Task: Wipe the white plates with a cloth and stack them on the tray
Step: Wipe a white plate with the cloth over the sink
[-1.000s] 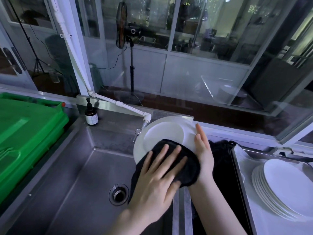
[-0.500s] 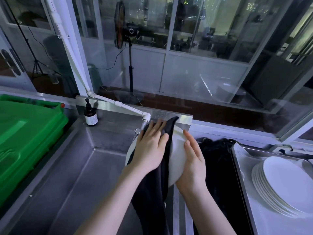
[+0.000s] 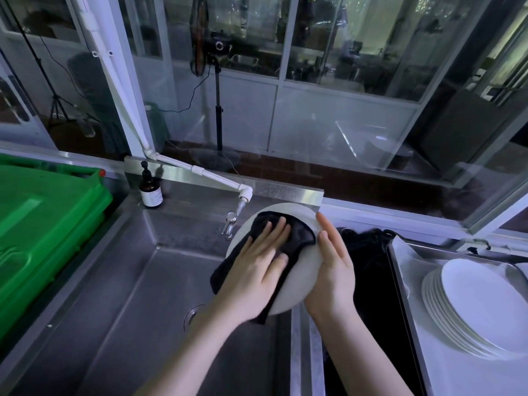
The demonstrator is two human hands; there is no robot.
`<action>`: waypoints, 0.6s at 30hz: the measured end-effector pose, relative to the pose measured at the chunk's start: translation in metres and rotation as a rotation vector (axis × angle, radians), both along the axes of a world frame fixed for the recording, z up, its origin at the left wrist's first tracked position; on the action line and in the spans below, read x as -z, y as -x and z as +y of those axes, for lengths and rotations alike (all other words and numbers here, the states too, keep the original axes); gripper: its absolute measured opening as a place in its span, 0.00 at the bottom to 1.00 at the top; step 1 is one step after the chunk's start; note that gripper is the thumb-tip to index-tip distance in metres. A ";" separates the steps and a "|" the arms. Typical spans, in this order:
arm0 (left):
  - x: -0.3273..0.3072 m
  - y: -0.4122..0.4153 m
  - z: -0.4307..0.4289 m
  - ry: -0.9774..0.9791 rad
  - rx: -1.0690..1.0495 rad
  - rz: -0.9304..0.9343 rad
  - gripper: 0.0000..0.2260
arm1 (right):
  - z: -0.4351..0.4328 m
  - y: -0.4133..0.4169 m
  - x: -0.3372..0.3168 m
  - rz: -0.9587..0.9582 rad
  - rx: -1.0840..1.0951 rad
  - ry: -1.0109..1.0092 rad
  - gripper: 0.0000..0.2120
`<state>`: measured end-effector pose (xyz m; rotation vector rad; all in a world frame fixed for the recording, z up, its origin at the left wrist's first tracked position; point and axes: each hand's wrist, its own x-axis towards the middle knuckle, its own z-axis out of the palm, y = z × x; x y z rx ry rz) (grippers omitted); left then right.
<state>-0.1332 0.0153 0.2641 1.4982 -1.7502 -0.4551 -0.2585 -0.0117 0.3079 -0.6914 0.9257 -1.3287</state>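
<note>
Just above the sink [image 3: 143, 295], the left hand [image 3: 257, 264] pressed the black cloth [image 3: 297, 235] flat-fingered against the tilted white plate [image 3: 300, 275]. The right hand [image 3: 331, 270] gripped its rim. Other plates [image 3: 480, 304] sat stacked on the tray [image 3: 400, 270].

Left hand [image 3: 257, 270] flat on cloth [image 3: 300, 235], right hand [image 3: 333, 267] holding plate [image 3: 301, 278]

The steel desk [image 3: 185, 221] (a sink [image 3: 143, 310] sunk in it) bears a brown bottle [image 3: 151, 190] at the back. A tray [image 3: 397, 281] of stacked plates [image 3: 480, 304] sits at its right.
</note>
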 end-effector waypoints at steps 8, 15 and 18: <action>0.008 0.001 0.014 -0.015 -0.003 0.102 0.22 | -0.014 0.010 -0.008 -0.009 0.049 0.049 0.13; 0.006 0.005 -0.007 -0.012 0.032 0.049 0.23 | -0.005 0.000 0.009 -0.006 0.027 0.013 0.14; 0.018 -0.013 -0.018 -0.040 -0.080 0.067 0.22 | -0.007 0.007 0.004 -0.023 0.029 0.010 0.13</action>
